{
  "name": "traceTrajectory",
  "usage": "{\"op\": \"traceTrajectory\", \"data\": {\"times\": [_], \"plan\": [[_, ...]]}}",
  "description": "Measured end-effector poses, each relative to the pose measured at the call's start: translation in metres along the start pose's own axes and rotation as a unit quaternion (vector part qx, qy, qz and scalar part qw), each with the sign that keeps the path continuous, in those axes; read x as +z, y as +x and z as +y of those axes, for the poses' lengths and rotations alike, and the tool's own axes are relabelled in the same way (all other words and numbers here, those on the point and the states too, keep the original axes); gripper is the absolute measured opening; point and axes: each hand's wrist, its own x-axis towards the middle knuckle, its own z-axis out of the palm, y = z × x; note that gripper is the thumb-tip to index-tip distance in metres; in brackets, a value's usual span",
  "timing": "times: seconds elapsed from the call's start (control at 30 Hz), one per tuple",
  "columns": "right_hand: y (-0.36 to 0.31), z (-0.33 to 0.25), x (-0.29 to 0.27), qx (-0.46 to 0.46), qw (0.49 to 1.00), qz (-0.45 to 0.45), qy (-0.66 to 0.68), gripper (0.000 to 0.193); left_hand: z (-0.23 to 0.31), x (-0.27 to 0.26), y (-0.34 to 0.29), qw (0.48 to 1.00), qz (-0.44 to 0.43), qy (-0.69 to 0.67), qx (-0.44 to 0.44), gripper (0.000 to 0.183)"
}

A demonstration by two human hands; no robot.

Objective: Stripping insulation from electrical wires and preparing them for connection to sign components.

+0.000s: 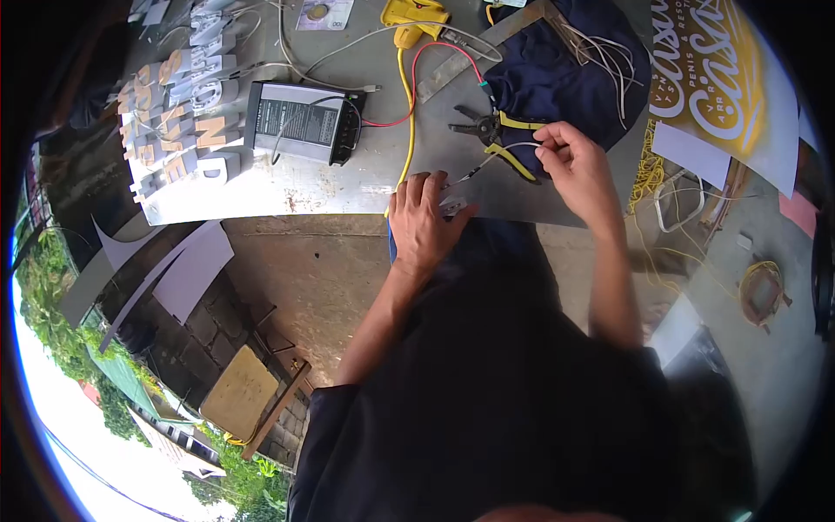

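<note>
My right hand (570, 165) pinches a thin pale wire (515, 146) between thumb and fingertips. From there the wire curves left past the pliers, turns dark, and reaches the fingers of my left hand (419, 217). That hand lies at the table's front edge with fingers bent and closed; a small whitish piece (452, 206) shows beside its thumb, too unclear to name. Wire-cutting pliers (489, 130) with black jaws and yellow handles lie just beyond the wire. A red wire (417, 83) arcs from a black-and-silver power supply box (300, 122) to a green-tipped end near the pliers.
White raised letters (213, 157) stand at the left of the metal table (339, 190). A yellow cord (406, 113) runs to a yellow socket (413, 19). Behind the pliers are dark blue cloth (557, 91) and a metal square (470, 56). A printed sign (709, 78) lies right.
</note>
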Motion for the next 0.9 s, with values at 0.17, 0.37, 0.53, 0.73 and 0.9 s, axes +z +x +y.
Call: {"op": "traceTrajectory", "data": {"times": [0.17,0.37,0.53,0.73,0.9], "plan": [[0.000,0.009,0.007,-0.089,0.992,0.061,-0.065,0.012,0.010,0.035,0.000,0.981,0.141,0.132,0.013,0.065],[0.008,0.012,0.032,-0.146,0.984,0.075,-0.071,0.013,0.048,-0.041,-0.012,0.924,0.223,-0.306,0.052,0.063],[0.009,0.001,0.023,-0.108,0.992,0.063,-0.032,0.020,0.124,-0.174,-0.030,0.655,0.203,-0.702,0.192,0.011],[0.015,-0.016,0.042,-0.201,0.978,0.045,-0.038,0.023,0.130,-0.159,-0.020,0.702,0.170,-0.666,0.186,0.016],[0.012,-0.020,0.037,-0.238,0.969,0.031,-0.059,0.020,0.067,-0.088,0.026,0.908,0.149,-0.347,0.182,0.021]]}}
